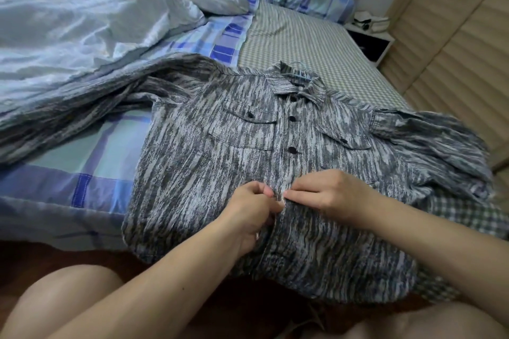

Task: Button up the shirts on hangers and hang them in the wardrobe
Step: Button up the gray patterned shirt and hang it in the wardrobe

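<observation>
Shirt (220,162) flat on the bed (316,44), left hand (252,215) and right hand (330,192) close together, both pinching its front placket below three fastened buttons

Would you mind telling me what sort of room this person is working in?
Most likely a bedroom: the grey patterned shirt lies on a bed with a rumpled duvet and a checked pillow, and a small bedside table stands beyond it.

Dim, cool, even light with soft shadows and no glare. The pale duvet (82,22) at upper left is brightest. Wide-angle bending curves the edges; detail looks soft and smeared, especially at the corners.
</observation>
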### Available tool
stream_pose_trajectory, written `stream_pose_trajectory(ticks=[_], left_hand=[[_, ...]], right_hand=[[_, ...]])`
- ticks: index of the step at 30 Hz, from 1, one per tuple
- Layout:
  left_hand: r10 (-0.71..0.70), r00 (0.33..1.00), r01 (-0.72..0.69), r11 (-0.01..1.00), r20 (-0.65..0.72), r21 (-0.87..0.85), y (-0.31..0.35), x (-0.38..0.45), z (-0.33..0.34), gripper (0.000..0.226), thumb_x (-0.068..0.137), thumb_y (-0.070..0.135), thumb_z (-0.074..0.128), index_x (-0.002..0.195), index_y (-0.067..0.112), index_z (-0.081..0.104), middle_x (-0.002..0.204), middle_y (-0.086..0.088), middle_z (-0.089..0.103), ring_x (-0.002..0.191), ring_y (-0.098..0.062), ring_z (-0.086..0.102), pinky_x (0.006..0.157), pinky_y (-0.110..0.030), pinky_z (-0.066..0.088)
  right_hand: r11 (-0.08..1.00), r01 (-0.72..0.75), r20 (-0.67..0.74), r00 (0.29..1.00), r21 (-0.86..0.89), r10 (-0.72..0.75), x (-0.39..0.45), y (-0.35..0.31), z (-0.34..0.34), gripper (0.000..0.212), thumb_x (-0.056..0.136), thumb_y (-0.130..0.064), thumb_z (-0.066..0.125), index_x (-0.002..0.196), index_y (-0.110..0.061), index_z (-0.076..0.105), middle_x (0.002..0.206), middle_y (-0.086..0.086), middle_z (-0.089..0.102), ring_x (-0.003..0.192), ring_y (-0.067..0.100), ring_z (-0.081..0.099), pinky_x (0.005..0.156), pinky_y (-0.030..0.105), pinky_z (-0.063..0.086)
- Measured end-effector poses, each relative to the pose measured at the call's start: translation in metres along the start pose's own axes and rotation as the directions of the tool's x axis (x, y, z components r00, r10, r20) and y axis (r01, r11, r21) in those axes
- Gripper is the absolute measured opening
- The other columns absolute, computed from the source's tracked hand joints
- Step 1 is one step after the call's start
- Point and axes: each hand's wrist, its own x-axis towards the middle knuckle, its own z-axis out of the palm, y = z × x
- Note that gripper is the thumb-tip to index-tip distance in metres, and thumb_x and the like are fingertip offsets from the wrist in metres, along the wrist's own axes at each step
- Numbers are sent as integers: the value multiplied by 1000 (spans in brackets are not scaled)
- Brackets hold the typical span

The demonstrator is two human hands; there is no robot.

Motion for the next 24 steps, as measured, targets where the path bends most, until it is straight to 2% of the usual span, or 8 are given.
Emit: stream_pose_trajectory(ticks=[3,6,9,13,16,18,21,24], left_hand=[[-11,1000,11,999,1,44,2,2,-4,45,84,-24,42,70,19,48,71,-4,52,63,-17,49,54,-26,38],[-8,1000,9,998,-11,66,2,0,-4,45,82,-23,42,67,18,51,75,-6,53,65,-19,49,52,-26,42],[-8,1000,8,999,0,51,4,-5,-1,42,85,-22,39,72,16,51,69,-5,52,56,-16,49,41,-19,41],[-4,1000,4,1000,-6,22,5,-9,5,31,87,-14,47,76,15,52,67,-3,53,53,-14,50,42,-19,41],[38,997,-38,999,-61,5,-3,-8,12,26,87,-5,67,78,16,54,74,-6,61,66,-17,59,61,-30,56],[66,994,-65,998,-92,19,-5,-8,14,29,87,-5,70,77,17,54,78,-7,62,75,-20,59,76,-40,57],[71,996,-70,997,-58,20,-3,-7,11,34,90,-15,59,73,14,54,73,-5,59,69,-15,55,58,-17,50],[64,997,-63,998,-48,20,1,-9,11,37,89,-19,53,71,13,55,70,-4,58,64,-13,54,46,-10,44]], right_hand=[[984,145,57,989,-103,-140,1,11,-5,20,97,3,60,113,-1,71,88,5,72,66,15,63,54,24,56],[971,205,86,977,-122,-195,1,18,-4,19,97,4,59,113,0,69,92,6,73,67,14,63,54,23,56],[960,259,90,964,-105,-250,-4,20,1,24,95,4,65,119,2,67,101,9,74,73,13,66,60,21,58],[933,338,163,935,-127,-316,1,28,5,25,99,3,57,124,1,62,96,4,71,65,10,60,52,20,53],[897,418,207,899,-143,-386,8,31,1,21,103,0,49,111,0,68,91,3,69,66,11,59,55,22,53],[872,464,213,878,-157,-429,11,31,-3,20,101,0,50,107,-1,70,90,2,68,66,12,59,57,20,52],[873,462,232,876,-155,-422,14,32,-1,15,101,1,54,110,1,66,90,4,66,68,16,58,56,26,54],[848,508,301,841,-155,-449,19,36,-2,13,99,2,56,110,1,64,91,4,62,70,17,55,60,28,55]])
